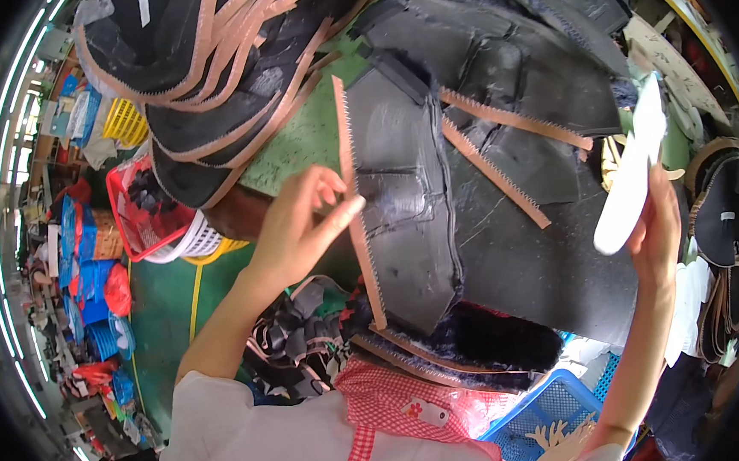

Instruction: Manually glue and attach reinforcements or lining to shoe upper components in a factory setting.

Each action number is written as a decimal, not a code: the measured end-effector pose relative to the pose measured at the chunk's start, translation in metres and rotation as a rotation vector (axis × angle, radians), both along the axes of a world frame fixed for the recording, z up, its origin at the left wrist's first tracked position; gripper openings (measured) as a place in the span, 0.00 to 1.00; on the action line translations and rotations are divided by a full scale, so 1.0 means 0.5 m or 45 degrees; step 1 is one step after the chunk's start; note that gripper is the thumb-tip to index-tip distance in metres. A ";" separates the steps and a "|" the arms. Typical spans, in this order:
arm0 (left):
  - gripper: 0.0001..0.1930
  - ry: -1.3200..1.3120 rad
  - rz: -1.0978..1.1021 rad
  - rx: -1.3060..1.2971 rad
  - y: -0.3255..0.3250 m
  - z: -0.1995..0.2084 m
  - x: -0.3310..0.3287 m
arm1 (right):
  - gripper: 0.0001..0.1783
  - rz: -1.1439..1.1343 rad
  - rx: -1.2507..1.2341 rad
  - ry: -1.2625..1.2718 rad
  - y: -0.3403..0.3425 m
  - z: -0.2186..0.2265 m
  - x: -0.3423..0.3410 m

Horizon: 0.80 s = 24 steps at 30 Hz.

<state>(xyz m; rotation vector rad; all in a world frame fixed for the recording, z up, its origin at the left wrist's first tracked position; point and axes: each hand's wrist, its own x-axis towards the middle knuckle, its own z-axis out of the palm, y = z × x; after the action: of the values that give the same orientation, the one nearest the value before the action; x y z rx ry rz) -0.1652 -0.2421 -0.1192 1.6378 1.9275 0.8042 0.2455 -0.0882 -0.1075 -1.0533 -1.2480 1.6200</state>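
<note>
Head view: the left hand (pixel 294 223) lays its thumb tip over a brown toothed strip (pixel 346 146) near mid-length, its fingers curled beside the strip's outer side; whether it pinches the strip or only presses it, I cannot tell. That strip runs along the left edge of a dark grey panel (pixel 388 135), teeth turned toward the panel. The right hand (pixel 658 219) is closed round a long, rounded white piece (pixel 633 165), well to the right of the panel.

For handling the strip well, I would judge that even, light pressure along the panel's edge matters most, with the strip kept straight so that neither end bows away. The white piece is best kept clear of the panel while the left thumb works.

The left forearm reaches up from the panel's lower left, thumb pointing across toward it. The right forearm rises steeply from the panel's lower right, fingers upward around the white piece.

Farther out, two loose toothed strips (pixel 497 174) lie to the panel's right, and more dark panels (pixel 503 58) lie above and right of it. Black pieces with brown borders (pixel 208 126) are stacked to its upper left. Below it lies a dark furry piece (pixel 497 341), and a blue basket (pixel 528 408) stands to its lower right.
</note>
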 end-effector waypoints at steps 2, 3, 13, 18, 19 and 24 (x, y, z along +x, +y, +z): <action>0.21 0.063 -0.043 0.037 -0.018 -0.033 0.017 | 0.26 0.062 0.050 -0.069 -0.051 -0.015 -0.007; 0.23 0.130 -0.045 0.140 -0.020 -0.040 0.040 | 0.29 0.029 0.037 -0.071 -0.078 -0.021 -0.027; 0.20 0.241 -0.015 0.581 -0.026 -0.054 0.066 | 0.20 0.111 -0.103 0.105 -0.171 0.006 -0.107; 0.06 -1.074 0.055 0.245 -0.051 0.024 0.138 | 0.22 0.163 -0.061 0.203 -0.210 0.048 -0.130; 0.07 -1.035 0.029 0.185 -0.053 0.050 0.146 | 0.24 0.160 -0.082 0.239 -0.220 0.063 -0.134; 0.09 -1.006 -0.186 0.132 -0.044 0.093 0.191 | 0.17 0.197 0.327 -0.120 -0.229 0.090 -0.176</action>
<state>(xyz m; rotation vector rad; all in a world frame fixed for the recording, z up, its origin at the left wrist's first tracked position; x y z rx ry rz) -0.0695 -0.2643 -0.0725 1.2171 1.2125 1.2642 0.1577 -0.2025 -0.0626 -0.8983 -1.5872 1.4869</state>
